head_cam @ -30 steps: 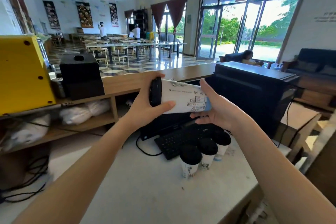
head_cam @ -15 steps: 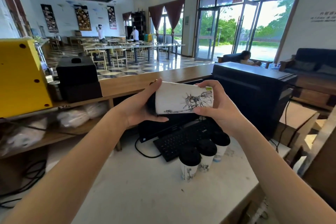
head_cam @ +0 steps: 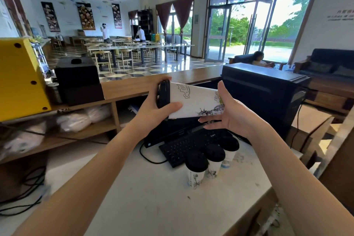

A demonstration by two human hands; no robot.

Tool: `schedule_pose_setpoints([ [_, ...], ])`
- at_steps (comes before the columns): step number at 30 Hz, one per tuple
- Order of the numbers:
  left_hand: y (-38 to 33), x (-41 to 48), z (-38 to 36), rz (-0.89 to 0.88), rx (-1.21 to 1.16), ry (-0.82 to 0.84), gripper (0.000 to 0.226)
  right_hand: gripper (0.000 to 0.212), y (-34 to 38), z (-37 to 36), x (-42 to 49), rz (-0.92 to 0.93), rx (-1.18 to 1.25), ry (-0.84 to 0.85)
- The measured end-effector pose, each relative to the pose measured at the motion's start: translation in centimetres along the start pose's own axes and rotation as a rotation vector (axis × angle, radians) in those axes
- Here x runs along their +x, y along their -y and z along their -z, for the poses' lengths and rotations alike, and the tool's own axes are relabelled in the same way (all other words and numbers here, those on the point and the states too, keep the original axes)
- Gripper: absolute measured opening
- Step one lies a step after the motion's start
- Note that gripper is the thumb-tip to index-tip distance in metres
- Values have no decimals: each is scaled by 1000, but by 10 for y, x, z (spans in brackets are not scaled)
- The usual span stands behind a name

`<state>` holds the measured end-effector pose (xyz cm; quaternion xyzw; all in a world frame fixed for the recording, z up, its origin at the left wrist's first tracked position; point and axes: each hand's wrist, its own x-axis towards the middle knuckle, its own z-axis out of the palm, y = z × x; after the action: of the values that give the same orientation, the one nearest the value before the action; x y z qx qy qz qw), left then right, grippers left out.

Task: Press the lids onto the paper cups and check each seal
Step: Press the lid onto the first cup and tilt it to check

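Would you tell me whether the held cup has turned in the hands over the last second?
Yes. The held cup has rolled about its long axis: new artwork faces up, while its lid end still points toward the yellow box.

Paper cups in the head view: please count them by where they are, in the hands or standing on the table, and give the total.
Cup held sideways in both hands: 1
Cups standing on the table, each with a black lid: 3
Total: 4

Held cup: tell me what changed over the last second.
The held cup was rolled about its long axis between both hands, so a different print faces up. The left hand stays at the lid, the right hand at the base. Three lidded cups stayed put.
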<state>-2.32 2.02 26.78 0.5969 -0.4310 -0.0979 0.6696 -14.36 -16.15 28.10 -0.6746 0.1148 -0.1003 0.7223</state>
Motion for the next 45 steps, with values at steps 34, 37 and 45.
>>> schedule_pose_setpoints([
  [34,-23,9,4,-173,347,41,50,65,-9,-5,10,147,50,33],
  [37,-19,8,13,-314,444,93,58,49,-8,-5,10,230,163,47],
  [45,-20,16,28,152,137,186,63,53,-20,3,14,412,153,148],
])
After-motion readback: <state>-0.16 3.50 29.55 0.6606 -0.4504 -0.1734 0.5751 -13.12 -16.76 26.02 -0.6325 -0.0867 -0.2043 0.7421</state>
